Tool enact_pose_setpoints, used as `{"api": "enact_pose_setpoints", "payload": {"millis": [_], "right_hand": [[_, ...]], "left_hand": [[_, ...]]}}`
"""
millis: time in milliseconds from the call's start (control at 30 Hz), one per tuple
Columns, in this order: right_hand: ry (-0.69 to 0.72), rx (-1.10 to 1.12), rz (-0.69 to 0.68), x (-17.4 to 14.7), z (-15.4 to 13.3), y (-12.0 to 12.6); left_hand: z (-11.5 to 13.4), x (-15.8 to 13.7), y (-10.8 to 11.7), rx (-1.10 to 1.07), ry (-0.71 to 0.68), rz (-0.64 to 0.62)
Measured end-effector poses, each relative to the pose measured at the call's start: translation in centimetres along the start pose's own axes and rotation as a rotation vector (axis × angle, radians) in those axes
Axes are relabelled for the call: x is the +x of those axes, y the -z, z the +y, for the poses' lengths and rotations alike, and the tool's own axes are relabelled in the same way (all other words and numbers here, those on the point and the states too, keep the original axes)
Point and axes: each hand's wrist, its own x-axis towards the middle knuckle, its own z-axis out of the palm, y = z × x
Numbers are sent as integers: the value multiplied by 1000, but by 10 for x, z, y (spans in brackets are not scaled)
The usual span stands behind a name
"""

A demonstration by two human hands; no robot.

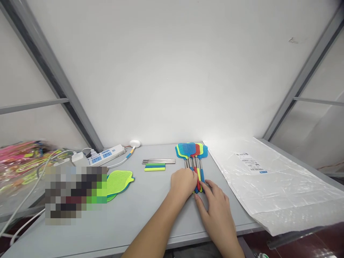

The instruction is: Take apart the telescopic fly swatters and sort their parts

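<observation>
A bunch of assembled fly swatters (199,172) lies on the table in front of me, their blue, yellow and red mesh heads overlapping toward the wall. My left hand (183,183) is curled over the left side of their handles, fingers closed and partly hidden. At the lower right of the bunch, my right hand (215,204) has its fingers apart, with the thumb and fingertips by the handle ends. Left of the bunch lie several thin metal rods (158,161) and three coloured handle tubes (155,167), green, blue and yellow.
Loose mesh swatter heads (119,181) are stacked at the left, beside a pixelated patch. Behind them sit a power strip (107,154) and cables. Bagged colourful items (24,165) lie far left. A white plastic mailer (258,179) covers the table's right side, overhanging the front edge.
</observation>
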Motion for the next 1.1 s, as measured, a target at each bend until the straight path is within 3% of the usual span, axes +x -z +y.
{"api": "enact_pose_setpoints", "payload": {"millis": [300, 433, 533, 767, 933, 1033, 1100], "right_hand": [[-22, 28, 2, 0, 0, 1], [-32, 54, 12, -1, 0, -1], [-30, 81, 21, -1, 0, -1], [-5, 191, 141, -2, 1, 0], [90, 353, 177, 11, -33, 7], [280, 271, 79, 44, -66, 18], [375, 104, -89, 76, -85, 23]], "left_hand": [[-2, -3, 0, -13, -24, 26], [-14, -7, 8, -32, -43, 57], [-37, -10, 23, -40, -59, 100], [-122, -32, 59, -21, -13, 190], [-136, -48, 54, 4, 36, 200], [-130, -49, 45, 27, 48, 183], [-131, -49, 42, 35, 58, 162]]}}
